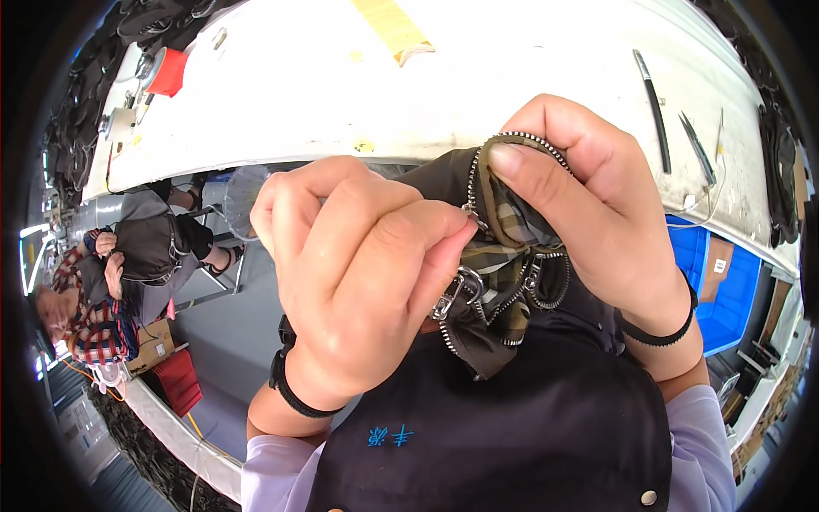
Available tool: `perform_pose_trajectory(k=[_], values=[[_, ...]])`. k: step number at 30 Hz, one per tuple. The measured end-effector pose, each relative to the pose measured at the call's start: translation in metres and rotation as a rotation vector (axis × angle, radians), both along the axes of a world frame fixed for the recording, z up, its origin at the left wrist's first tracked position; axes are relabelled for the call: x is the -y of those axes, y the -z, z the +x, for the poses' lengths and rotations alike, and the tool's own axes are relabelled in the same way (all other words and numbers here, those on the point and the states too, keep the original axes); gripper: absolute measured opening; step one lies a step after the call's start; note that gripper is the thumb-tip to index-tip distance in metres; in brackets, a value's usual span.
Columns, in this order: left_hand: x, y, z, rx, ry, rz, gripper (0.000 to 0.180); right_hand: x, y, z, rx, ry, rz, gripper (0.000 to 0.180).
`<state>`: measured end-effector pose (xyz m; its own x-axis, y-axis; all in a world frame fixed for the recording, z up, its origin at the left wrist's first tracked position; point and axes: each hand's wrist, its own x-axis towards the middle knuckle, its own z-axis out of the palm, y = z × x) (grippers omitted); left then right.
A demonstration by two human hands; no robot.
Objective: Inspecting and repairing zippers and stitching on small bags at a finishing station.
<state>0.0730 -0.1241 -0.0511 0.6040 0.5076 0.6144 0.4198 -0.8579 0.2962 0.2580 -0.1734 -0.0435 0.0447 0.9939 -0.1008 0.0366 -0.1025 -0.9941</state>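
A dark brown fabric bag with plaid lining is held up in front of my dark apron. Along its upper edge a metal-toothed zipper curves over the rim. My right hand grips that rim, thumb on the inner side and fingers behind. With closed fingertips, my left hand pinches at the zipper's lower left part, where a small metal piece shows, apparently the slider. Below hang a metal clasp and another open zipper. The fingertips of my left hand partly hide what they pinch.
Ahead is a white worktable with a yellow strip, a black pen-like tool, tweezers and a red cone. A blue crate stands at right. At left another person sits handling a dark bag.
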Motion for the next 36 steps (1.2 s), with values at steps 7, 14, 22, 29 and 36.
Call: perform_pose_trajectory(k=[7,14,22,29,36], values=[[-0.004,0.0,0.004,-0.019,0.027,-0.053,0.023,0.003,0.0,-0.001,0.071,0.018,0.024,0.011],[-0.012,0.004,0.001,-0.03,0.176,-0.03,0.019,0.0,0.003,0.001,0.085,-0.002,0.005,0.011],[-0.01,0.018,-0.029,0.634,0.264,-1.044,0.008,-0.005,0.01,0.002,0.033,0.029,0.023,0.013],[-0.034,0.066,-0.084,1.064,-0.434,-1.142,0.016,-0.001,0.016,0.009,-0.117,0.097,-0.09,0.015],[-0.103,0.088,-0.132,1.086,-0.721,-0.872,0.017,-0.006,0.02,0.011,-0.115,0.111,-0.121,0.016]])
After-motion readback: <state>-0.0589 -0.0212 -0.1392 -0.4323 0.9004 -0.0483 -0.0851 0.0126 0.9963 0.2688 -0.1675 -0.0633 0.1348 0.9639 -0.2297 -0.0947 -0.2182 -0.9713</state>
